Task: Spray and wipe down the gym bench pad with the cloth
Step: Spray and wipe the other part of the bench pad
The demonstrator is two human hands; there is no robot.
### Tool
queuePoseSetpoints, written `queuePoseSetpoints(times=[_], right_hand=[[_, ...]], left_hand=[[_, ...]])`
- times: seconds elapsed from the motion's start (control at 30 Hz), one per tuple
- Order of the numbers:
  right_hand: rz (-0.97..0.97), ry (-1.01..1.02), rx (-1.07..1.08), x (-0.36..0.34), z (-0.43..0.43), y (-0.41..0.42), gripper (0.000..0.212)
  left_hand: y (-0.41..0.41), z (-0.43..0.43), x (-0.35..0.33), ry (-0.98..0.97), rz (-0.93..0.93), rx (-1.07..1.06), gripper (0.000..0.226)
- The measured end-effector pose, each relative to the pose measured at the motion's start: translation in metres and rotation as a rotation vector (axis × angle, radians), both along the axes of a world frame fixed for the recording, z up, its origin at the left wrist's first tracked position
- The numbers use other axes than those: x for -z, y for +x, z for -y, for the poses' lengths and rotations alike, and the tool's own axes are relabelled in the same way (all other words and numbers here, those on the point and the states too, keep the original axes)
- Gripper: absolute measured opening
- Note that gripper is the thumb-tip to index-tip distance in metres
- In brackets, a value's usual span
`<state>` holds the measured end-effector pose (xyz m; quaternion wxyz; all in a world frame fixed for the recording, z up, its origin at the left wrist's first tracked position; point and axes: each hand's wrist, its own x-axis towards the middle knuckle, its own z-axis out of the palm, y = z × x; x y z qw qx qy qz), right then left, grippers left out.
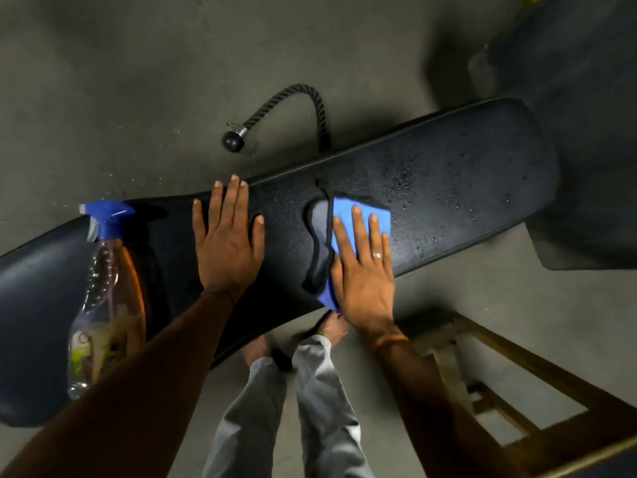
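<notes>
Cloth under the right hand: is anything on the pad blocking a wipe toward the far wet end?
Nothing visible. From the blue cloth under the right hand rightward, the bench pad carries only spray droplets.

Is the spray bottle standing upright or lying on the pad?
Lying down. The spray bottle rests on its side along the bench pad, blue trigger head pointing away, untouched by either hand.

black bench pad [448, 188], blue cloth [351, 215], blue-capped spray bottle [100, 291], possibly yellowish label
</notes>
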<state>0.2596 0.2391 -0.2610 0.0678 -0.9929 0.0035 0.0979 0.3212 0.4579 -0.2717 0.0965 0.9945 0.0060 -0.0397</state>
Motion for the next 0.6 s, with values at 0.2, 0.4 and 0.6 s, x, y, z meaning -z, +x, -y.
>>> queuePoseSetpoints(times=[0.2,0.4,0.6], right_hand=[[0.032,0.034,0.095,0.008,-0.002,0.082,0.062],[0.073,0.07,0.056,0.01,0.012,0.083,0.061],[0.008,0.014,0.027,0.005,0.041,0.01,0.062]], left_hand=[[-0.001,0.001,0.0,0.018,-0.002,-0.001,0.059],[0.0,0.003,-0.002,0.026,-0.005,-0.011,0.059],[0.0,0.005,-0.005,0.024,-0.018,-0.012,0.06]])
